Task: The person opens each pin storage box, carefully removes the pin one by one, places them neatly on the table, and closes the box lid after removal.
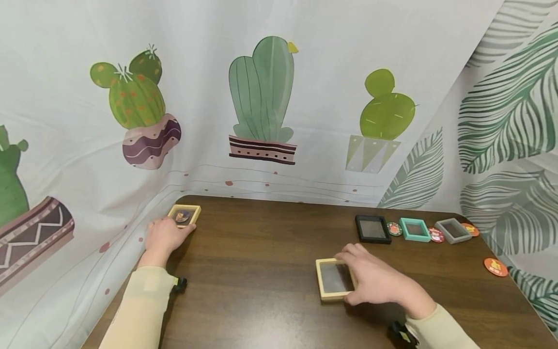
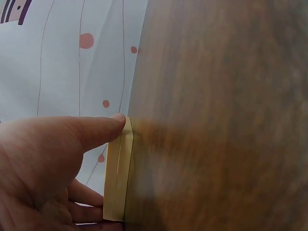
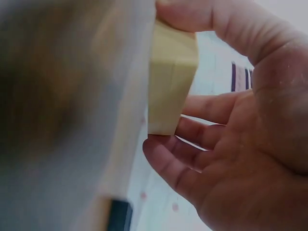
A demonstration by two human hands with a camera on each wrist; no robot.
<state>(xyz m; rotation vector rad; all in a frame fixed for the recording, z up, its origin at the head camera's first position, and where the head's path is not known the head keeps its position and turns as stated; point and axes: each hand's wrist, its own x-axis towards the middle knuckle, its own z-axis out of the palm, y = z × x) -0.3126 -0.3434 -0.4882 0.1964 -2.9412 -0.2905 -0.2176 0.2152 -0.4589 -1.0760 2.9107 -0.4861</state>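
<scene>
At the far left corner of the table, my left hand [image 1: 165, 238] grips a pale yellow square display frame [image 1: 197, 214] by its edges. Inside its clear window shows a dark round chip [image 1: 182, 216] with an orange and white design. In the left wrist view the thumb lies at one corner of that frame [image 2: 118, 178], the fingers at the other end. My right hand [image 1: 376, 277] holds a second yellow frame [image 1: 321, 283] right of the middle, its window showing no chip. The right wrist view has thumb and fingers at opposite ends of this frame's side [image 3: 172, 91].
Along the back right stand a black frame [image 1: 361, 230], a turquoise frame [image 1: 406, 231] and a grey frame [image 1: 445, 229]. Between and beside them lie a green-red chip [image 1: 394, 229], a red chip [image 1: 436, 235] and an orange chip [image 1: 471, 230]. Another orange chip [image 1: 495, 267] lies near the right edge.
</scene>
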